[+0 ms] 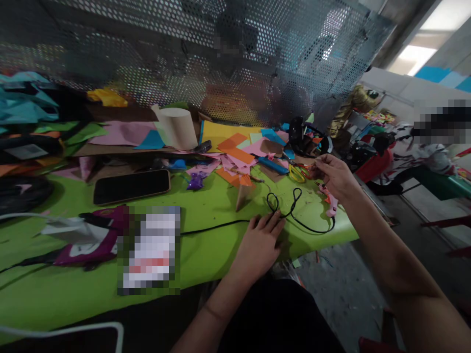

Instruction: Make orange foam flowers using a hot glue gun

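Note:
My left hand (263,240) lies flat on the green table, fingers stretched out, over a black cord (217,227). Two loops of the cord rise just beyond my fingertips. On the right, the cord runs to a pink tool (331,205) that looks like a glue gun, partly behind my right forearm. Above it my right hand (336,176) is raised, thumb and fingers pinched together; whatever is between them is too small to make out. Close to those fingertips are scissors with yellow handles (296,173) and a blue-handled tool (273,165). A folded brown card piece (243,194) stands near my left hand.
Cut coloured paper (235,149) and a cream paper roll (179,128) crowd the back, before a perforated metal screen (165,63). At left lie a dark phone (131,187), a blurred-out device (154,250) and a purple power strip (91,240). People sit at right.

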{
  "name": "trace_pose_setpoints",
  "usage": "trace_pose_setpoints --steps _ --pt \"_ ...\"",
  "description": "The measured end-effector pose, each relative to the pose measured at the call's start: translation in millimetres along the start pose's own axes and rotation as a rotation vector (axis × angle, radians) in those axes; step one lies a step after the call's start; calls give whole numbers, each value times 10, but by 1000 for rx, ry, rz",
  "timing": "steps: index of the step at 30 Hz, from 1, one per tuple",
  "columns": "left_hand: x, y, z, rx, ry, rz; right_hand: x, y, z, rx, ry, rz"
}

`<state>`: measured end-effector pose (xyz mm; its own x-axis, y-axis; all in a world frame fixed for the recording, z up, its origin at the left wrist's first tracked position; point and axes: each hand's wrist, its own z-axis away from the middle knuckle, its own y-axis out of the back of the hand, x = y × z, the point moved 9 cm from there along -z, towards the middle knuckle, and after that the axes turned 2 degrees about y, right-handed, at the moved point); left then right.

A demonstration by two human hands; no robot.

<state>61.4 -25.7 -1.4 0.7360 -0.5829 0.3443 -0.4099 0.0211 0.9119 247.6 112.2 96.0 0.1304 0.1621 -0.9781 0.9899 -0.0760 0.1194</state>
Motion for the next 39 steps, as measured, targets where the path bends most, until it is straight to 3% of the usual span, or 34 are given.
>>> trace_pose_setpoints --steps 7,9,11,14,18,21,26,31,33,35,39 --pt "4 13 42 29 -25 34 -725 247 -122 171 448 -88" --pt "3 9 43 30 -27 41 -796 171 -96 149 495 -1" --pt "3 10 40 35 -23 46 -666 -133 -44 -28 430 184" --pt "7 10 27 30 -13 24 -105 -795 221 -520 229 547" --pt "24 19 8 14 -9 -39 305 -1128 480 -643 237 842" --pt "27 32 4 7 -1 -63 441 -1203 512 -652 245 1047" --pt "32 37 10 10 -5 -56 399 -1079 378 -572 228 984" --pt "22 13 3 6 -15 -40 279 -659 274 -428 150 642" --pt "18 14 2 9 -15 -42 280 -582 301 -405 118 553" --pt "22 21 4 11 -17 -48 311 -676 373 -466 136 619" --pt "28 36 10 14 -9 -67 439 -1080 524 -630 230 926"
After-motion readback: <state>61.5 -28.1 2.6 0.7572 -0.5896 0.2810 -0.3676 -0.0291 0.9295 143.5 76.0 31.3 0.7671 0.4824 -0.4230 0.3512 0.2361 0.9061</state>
